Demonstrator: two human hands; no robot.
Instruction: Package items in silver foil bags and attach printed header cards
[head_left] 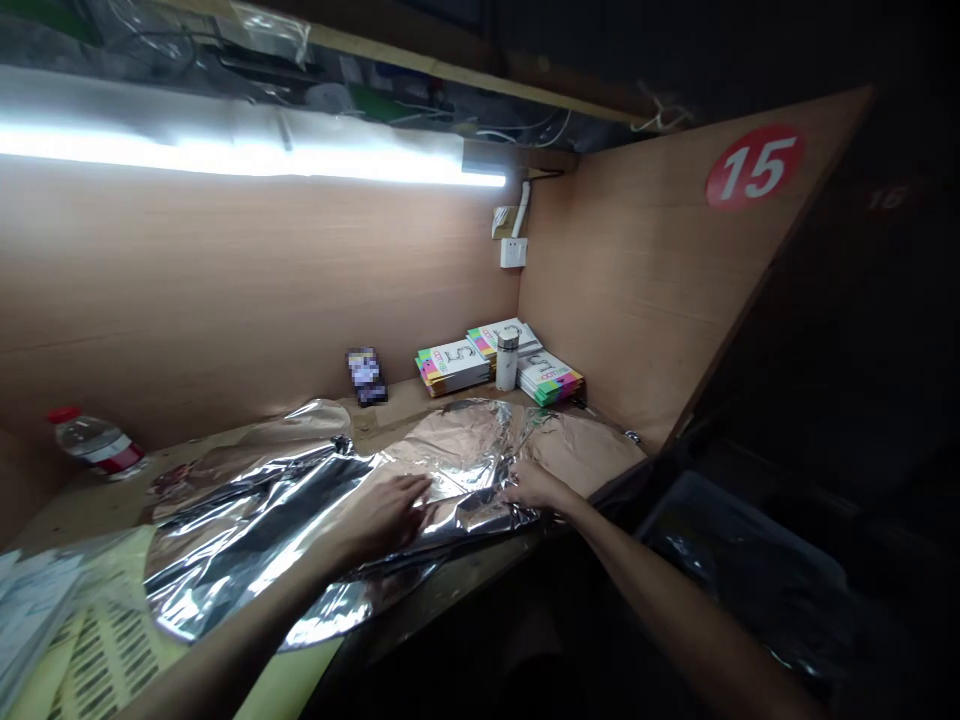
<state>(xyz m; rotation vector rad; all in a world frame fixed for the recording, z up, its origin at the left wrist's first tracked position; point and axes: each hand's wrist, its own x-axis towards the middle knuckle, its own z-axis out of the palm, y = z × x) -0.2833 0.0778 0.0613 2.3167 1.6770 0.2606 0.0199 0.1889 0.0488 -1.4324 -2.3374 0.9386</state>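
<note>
Large, crinkled silver foil with rounded edges (247, 545), which looks like a flat foil balloon, spreads across the worktable. My left hand (386, 515) rests on its middle, palm down, with the fingers stretched out over the shiny surface. To the right, my right hand (534, 487) has its fingers bent and closed on a creased part of the foil. Its fingertips are partly hidden in the folds.
Printed packets (454, 365) are stacked at the back, beside a white bottle (507, 362). A phone (366, 376) leans on the back wall. A red-capped bottle (97, 443) stands left. Yellow sheets (112, 640) lie front left. A wooden partition (622, 270) bounds the right.
</note>
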